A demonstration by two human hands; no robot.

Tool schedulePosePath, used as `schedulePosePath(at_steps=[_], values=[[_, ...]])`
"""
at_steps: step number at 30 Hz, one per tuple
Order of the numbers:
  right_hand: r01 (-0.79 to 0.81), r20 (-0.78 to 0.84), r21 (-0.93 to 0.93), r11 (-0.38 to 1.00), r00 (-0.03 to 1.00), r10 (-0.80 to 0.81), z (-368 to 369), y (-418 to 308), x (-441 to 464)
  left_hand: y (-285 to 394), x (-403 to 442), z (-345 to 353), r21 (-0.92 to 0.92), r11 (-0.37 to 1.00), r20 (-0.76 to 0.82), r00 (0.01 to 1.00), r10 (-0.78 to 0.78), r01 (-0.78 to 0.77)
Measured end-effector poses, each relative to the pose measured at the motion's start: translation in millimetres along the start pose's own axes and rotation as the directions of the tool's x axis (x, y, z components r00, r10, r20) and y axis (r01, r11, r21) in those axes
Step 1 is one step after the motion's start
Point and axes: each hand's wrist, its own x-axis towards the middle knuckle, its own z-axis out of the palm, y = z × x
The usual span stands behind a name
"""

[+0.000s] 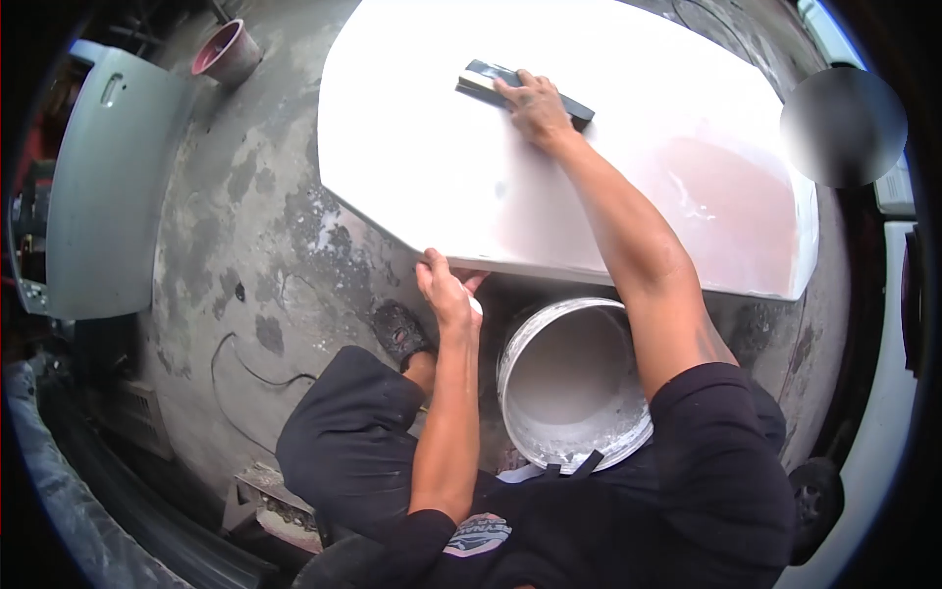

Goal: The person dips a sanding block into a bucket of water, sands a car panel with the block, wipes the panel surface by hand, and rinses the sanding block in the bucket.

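Note:
A large white car body panel with pinkish patches on its right side lies in front of me. On its upper surface my right hand is closed over a long dark sanding block, which lies flat against the panel. My left hand grips the panel's near edge, its thumb side up and the other fingers partly hidden beneath. Something small and white shows beside the left wrist; I cannot make out what it is. Between my legs stands a white bucket with cloudy greyish liquid inside.
A grey-green car door stands at the left. A reddish bucket is on the stained concrete floor at the back left. A thin dark cable curls near my knee. White vehicle parts line the right side, where a blurred round patch hides part of the view.

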Motion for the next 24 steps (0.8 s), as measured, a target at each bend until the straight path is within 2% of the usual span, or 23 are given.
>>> schedulePosePath(at_steps=[1, 3, 4, 6, 8, 10, 13, 14, 15, 17, 20, 22, 24], values=[[-0.012, 0.008, -0.003, 1.000, 1.000, 0.012, 5, 6, -17, 1, -1, -1, 0.006, 1.000, 0.002, 1.000, -0.014, 0.014], [0.294, -0.142, 0.040, 0.955, 0.948, -0.285, 7, 25, -85, -1, -1, 0, -0.019, 0.999, -0.021, 0.999, -0.033, 0.033], [0.390, -0.111, 0.006, 0.921, 0.915, -0.387, -19, 21, -143, 0, -1, 1, -0.034, 0.998, -0.032, 0.998, -0.049, 0.048], [0.372, -0.064, 0.179, 0.911, 0.928, -0.367, -55, 19, -236, -1, -2, 0, 0.010, 0.999, -0.031, 0.999, -0.041, 0.042], [0.406, -0.031, 0.156, 0.900, 0.913, -0.407, -62, 28, -234, -5, 1, 0, -0.023, 1.000, -0.012, 1.000, -0.020, 0.020], [0.484, -0.091, -0.041, 0.874, 0.869, -0.486, -24, 46, -163, -9, 5, -6, 0.027, 1.000, -0.001, 1.000, 0.005, -0.005], [0.148, -0.076, -0.061, 0.987, 0.985, -0.153, -8, 21, -33, -7, 3, -3, 0.006, 1.000, -0.013, 1.000, 0.001, -0.001], [0.059, -0.043, -0.047, 0.997, 0.997, -0.061, -9, 15, -20, -2, 3, 0, 0.009, 1.000, 0.001, 1.000, 0.003, -0.003], [0.053, -0.040, -0.051, 0.997, 0.998, -0.055, -10, 18, -37, 0, 2, 1, -0.001, 1.000, 0.002, 1.000, -0.011, 0.011], [0.248, -0.175, -0.025, 0.968, 0.953, -0.249, -10, 21, -106, 0, -2, -3, -0.012, 0.999, -0.003, 0.999, -0.051, 0.050], [0.356, -0.037, 0.103, 0.929, 0.934, -0.354, -60, 17, -242, 3, -5, -1, 0.002, 0.999, 0.010, 0.999, -0.040, 0.040], [0.424, -0.032, 0.167, 0.890, 0.905, -0.425, -67, 19, -244, -6, 6, -1, -0.010, 1.000, 0.004, 1.000, -0.008, 0.008], [0.508, -0.074, -0.007, 0.861, 0.859, -0.507, -29, 30, -173, -12, 5, -6, 0.024, 1.000, 0.020, 1.000, 0.008, -0.008]])
